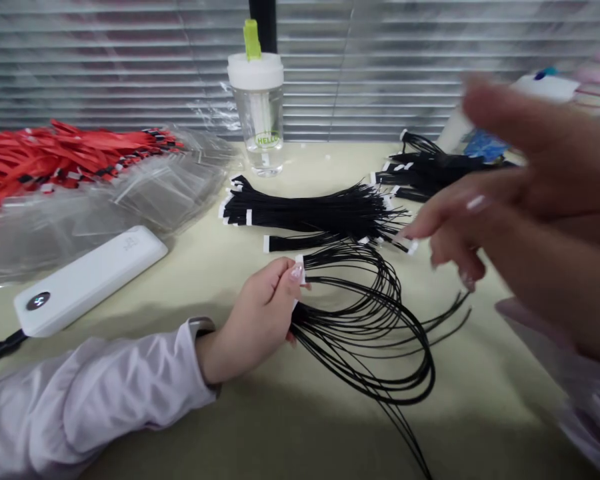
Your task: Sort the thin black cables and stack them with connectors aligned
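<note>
On the surface (460, 407), the light, floppy black wires (365, 313) are grasped at their white ends (300, 270) by the left hand (255, 320); the right hand (485, 180) is open, holding nothing.

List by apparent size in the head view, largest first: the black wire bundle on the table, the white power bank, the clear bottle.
1. The black wire bundle looks largest.
2. The white power bank and the clear bottle look close; the power bank looks longer but sits nearer the camera, so their order is unsure.
</note>
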Available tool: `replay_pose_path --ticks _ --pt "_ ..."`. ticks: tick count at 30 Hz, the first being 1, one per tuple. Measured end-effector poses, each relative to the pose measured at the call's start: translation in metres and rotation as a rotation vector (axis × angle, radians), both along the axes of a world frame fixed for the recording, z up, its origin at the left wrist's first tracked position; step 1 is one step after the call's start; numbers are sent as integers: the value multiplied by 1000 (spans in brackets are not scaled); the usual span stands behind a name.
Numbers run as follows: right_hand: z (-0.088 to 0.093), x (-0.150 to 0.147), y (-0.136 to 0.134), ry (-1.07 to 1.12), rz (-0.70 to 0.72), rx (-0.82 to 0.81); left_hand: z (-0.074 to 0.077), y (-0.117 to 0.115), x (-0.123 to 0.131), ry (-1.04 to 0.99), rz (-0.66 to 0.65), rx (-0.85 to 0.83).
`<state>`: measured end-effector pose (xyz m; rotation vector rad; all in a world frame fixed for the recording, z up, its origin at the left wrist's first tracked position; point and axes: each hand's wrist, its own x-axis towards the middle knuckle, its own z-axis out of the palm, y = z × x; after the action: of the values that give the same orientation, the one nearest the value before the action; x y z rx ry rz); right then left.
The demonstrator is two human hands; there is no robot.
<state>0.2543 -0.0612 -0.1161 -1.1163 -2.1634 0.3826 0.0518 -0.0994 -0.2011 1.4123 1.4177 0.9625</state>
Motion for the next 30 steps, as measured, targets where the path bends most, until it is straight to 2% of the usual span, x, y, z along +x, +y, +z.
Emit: replay_pose_path --ticks 3,5,9,30 --pt "-15 -17 -5 -130 67 -134 0 -3 -1 45 -15 63" --pt "-24 -24 -5 -234 88 -139 -1 -5 -2 69 -28 102" --pt "-35 -32 -4 -306 146 -126 -1 -7 -2 73 -76 112" --pt "-36 -36 -9 -437 223 -119 -1 -9 -5 230 -159 200"
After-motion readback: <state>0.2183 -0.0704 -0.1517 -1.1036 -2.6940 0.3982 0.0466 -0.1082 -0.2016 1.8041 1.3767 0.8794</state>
